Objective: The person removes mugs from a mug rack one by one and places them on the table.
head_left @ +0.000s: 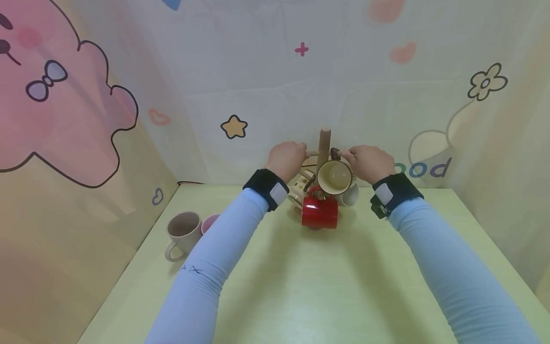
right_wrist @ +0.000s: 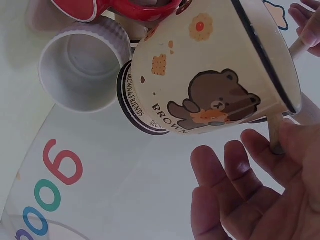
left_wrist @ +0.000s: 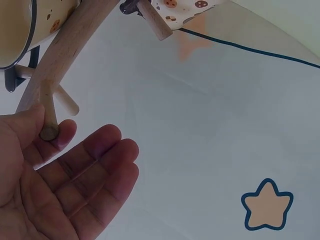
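Observation:
A wooden mug tree stands at the back of the table. My left hand pinches one of its pegs between thumb and index finger, the other fingers loosely extended. On the opposite side, my right hand pinches another peg near its tip. From that side hangs a cream mug with a dark rim and handle; the right wrist view shows a brown bear on it. Below hangs a red mug. A white ribbed mug and a spotted cream mug are partly hidden behind.
On the table's left side stand a greyish-beige mug and a pink mug, which my left sleeve partly covers. A printed curtain hangs right behind the mug tree. The pale green tabletop reaches toward me.

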A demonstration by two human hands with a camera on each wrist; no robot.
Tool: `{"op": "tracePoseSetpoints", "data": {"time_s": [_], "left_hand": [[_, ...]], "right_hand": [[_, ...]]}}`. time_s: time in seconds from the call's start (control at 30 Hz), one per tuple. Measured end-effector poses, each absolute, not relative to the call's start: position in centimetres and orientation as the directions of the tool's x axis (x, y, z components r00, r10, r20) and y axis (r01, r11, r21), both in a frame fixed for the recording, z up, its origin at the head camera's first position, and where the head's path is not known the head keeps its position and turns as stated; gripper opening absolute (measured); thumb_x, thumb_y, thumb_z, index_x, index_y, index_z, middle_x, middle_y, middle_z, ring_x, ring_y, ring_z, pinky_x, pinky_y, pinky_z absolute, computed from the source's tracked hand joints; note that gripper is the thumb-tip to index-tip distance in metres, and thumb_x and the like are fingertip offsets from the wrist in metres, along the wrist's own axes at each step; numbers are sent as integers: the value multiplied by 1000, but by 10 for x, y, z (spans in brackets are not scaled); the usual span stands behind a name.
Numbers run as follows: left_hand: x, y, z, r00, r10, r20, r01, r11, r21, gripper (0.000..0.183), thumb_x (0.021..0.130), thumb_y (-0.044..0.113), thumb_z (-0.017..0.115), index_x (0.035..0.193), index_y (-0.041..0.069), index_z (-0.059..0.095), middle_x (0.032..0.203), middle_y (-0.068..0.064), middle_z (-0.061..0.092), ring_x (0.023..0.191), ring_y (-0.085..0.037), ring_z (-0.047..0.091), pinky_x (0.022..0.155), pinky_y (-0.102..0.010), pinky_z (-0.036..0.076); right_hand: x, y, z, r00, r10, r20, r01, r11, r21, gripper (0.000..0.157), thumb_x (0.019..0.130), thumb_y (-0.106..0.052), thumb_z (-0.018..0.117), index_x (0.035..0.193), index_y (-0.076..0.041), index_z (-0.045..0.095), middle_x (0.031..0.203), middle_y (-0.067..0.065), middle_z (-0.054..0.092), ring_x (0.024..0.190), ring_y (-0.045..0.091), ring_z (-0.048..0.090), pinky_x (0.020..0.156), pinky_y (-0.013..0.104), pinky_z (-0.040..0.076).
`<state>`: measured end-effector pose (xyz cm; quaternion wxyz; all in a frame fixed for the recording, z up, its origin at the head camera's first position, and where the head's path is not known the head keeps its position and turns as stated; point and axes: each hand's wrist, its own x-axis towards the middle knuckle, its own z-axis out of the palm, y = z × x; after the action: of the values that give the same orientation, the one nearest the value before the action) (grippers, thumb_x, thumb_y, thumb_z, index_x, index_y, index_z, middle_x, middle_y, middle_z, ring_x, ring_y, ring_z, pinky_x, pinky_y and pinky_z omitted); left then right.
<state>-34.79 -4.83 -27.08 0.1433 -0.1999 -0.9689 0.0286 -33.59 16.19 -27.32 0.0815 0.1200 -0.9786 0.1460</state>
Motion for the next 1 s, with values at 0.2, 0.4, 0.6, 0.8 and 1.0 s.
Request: {"op": "tracePoseSetpoints", "data": {"time_s": [0.2,0.4,0.6,0.8,1.0], "left_hand": [[-347,-51,-274,-892,374,254,368,927,-69,31,106,32,48,115,7,65,86,-5,68,76,-17,64,67,-31,56],[-344,-54,-277,-902,349,255,352,935,-36,30,105,31,50,115,7,65,85,-4,67,74,-15,62,66,-30,55],[-339,-62,-280,-930,304,205,302,952,-39,34,104,35,52,119,7,64,84,-5,64,75,-18,62,64,-31,54],[-332,-73,-293,-940,273,203,276,961,-13,43,101,40,57,127,5,59,106,-12,62,93,-26,63,76,-40,56],[-324,-82,-309,-945,264,195,272,962,16,54,99,44,57,136,6,53,123,-17,57,108,-33,58,87,-45,53]], "right_hand": [[-333,164,-277,-952,-203,231,-264,924,-277,43,106,-35,44,124,-2,66,102,20,69,92,40,63,73,54,52],[-332,171,-282,-951,-203,232,-272,908,-318,45,107,-31,40,135,-2,58,126,24,62,115,45,57,90,59,47],[-329,184,-291,-941,-199,273,-290,890,-351,47,107,-28,36,140,1,52,129,29,58,113,46,57,89,60,47],[-322,194,-307,-923,-187,336,-308,884,-351,46,105,-20,38,144,3,44,129,34,53,107,49,58,81,62,49],[-317,199,-323,-922,-182,343,-318,859,-400,53,100,-11,43,150,2,33,133,32,48,101,45,58,78,60,51]]}}
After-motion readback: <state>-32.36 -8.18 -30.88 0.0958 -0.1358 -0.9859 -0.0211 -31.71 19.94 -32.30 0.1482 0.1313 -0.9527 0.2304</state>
